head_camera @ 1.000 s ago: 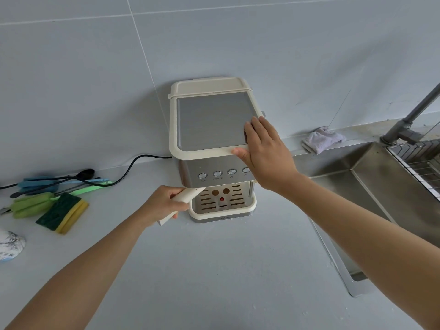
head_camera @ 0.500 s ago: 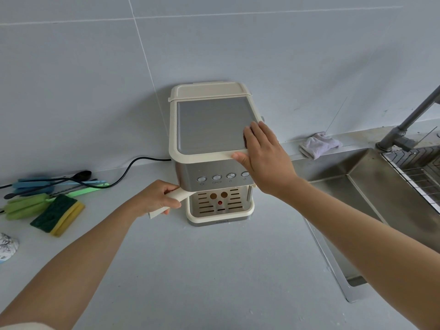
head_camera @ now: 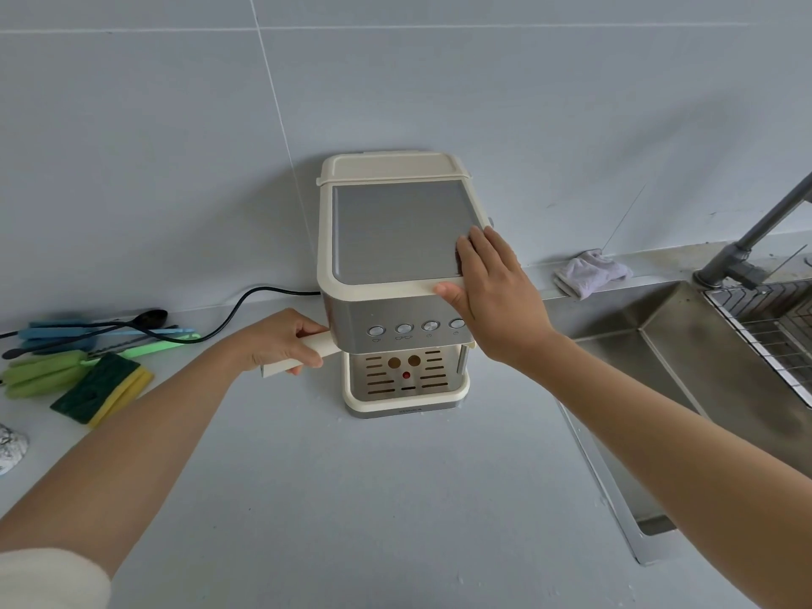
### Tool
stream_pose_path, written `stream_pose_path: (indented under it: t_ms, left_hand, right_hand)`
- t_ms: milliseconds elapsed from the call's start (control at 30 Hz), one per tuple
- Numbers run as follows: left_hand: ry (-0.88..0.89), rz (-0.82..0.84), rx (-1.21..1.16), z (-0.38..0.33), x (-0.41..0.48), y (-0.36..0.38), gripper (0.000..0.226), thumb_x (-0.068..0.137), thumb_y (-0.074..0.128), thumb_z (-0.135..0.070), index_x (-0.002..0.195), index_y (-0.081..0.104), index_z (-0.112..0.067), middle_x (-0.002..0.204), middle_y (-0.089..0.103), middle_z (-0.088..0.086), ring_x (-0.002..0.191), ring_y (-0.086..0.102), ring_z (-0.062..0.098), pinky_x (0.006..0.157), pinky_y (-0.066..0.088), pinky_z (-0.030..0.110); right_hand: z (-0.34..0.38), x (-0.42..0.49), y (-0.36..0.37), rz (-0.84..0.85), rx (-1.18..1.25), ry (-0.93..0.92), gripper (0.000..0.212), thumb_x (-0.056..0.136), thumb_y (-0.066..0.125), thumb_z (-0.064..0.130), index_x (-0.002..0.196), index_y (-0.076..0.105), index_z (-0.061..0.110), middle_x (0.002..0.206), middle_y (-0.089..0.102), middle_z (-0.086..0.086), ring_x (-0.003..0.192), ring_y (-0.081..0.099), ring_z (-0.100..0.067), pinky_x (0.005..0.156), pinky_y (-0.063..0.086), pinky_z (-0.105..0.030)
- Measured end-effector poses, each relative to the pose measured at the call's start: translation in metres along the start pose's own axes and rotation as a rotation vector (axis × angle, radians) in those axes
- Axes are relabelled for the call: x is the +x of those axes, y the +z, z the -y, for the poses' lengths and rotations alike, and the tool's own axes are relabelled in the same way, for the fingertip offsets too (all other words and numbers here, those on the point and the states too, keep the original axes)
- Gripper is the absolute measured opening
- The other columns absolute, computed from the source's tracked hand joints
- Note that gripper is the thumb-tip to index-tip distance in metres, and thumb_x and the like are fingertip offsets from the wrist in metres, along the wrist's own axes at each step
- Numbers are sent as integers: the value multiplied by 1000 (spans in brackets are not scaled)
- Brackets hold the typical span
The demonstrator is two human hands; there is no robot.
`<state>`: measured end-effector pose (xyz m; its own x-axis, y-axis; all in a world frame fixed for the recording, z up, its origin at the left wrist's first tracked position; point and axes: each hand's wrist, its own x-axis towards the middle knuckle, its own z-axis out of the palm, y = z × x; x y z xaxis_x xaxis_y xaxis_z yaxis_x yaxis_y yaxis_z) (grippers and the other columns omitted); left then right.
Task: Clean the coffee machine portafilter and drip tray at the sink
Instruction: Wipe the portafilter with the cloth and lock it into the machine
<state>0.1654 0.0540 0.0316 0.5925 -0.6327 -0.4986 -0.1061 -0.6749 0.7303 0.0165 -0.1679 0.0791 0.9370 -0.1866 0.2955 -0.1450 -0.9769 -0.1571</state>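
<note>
Grips the portafilter handle [head_camera: 324,344] in the curled left hand [head_camera: 281,342]; presses the coffee machine [head_camera: 395,235] top with straight-fingered right hand [head_camera: 496,296]

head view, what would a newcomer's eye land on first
The cream and steel coffee machine stands mid-counter against the grey wall. The left hand grips its cream portafilter handle, while the right hand rests on the top's front right corner. A steel sink lies to the right.
</note>
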Motion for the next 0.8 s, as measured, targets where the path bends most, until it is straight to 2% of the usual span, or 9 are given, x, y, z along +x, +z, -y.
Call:
stream_pose_path:
  t_ms: [100, 233, 300, 367, 467, 567, 733, 800]
  left_hand:
    - [8, 3, -17, 3, -1, 6, 23, 58, 68, -11, 78, 66, -22, 70, 58, 0, 55, 52, 12, 48, 44, 20]
    - [27, -28, -100, 11, -5, 21, 20, 58, 67, -10, 75, 67, -21, 60, 55, -5, 41, 50, 8, 45, 42, 20]
    - [39, -48, -137, 15, -6, 32, 23, 69, 69, 1, 81, 67, -19, 53, 56, -10, 40, 48, 8, 44, 42, 19]
    - [30, -83, -172, 19, -8, 44, 25, 76, 64, 6, 92, 66, -14, 59, 59, -11, 41, 48, 9, 44, 42, 18]
    - [22, -146, -215, 18, -14, 58, 36, 65, 69, -6, 101, 65, -12, 75, 59, -2, 45, 49, 11, 44, 44, 18]
    - [24, -202, -224, 14, -15, 62, 41, 53, 61, -18, 94, 66, -14, 71, 58, -2, 47, 48, 15, 43, 43, 18]
    - [32, -237, -177, 14, -15, 65, 34, 58, 64, -16, 92, 67, -15, 73, 58, -4, 51, 49, 17, 41, 42, 15]
    - [33, -253, -169, 13, -16, 66, 38, 58, 63, -16, 96, 68, -13, 74, 58, -6, 51, 49, 15, 40, 42, 14]
  right_hand:
    - [0, -1, 1, -8, 9, 0, 100, 82, -8, 66, 131, 41, -7, 137, 43, -24, 134, 30, -40, 112, 27, -49]
    - [2, -2, -1, -6, 26, 11, 103, 80, -9, 67, 133, 38, -7, 140, 39, -25, 136, 27, -40, 113, 24, -48]
    - [2, -2, -2, -3, 23, 16, 102, 80, -9, 67, 134, 37, -7, 141, 38, -24, 137, 26, -40, 114, 24, -48]
    - [2, -2, -1, 9, 26, 21, 101, 80, -8, 66, 134, 37, -7, 142, 38, -24, 137, 26, -40, 114, 24, -48]
    - [3, -2, 0, -16, 20, 16, 101, 82, -7, 66, 131, 40, -8, 138, 41, -26, 135, 30, -42, 111, 28, -51]
    - [3, -3, -3, 9, 24, 22, 103, 77, -10, 67, 136, 34, -6, 144, 35, -24, 139, 22, -38, 115, 21, -46]
    - [5, -3, -4, 6, 12, 31, 103, 77, -10, 66, 137, 33, -5, 144, 34, -23, 139, 22, -38, 115, 20, -45]
    - [5, -3, -3, -1, 5, 29, 104, 78, -12, 67, 136, 34, -6, 143, 36, -24, 138, 24, -39, 114, 21, -46]
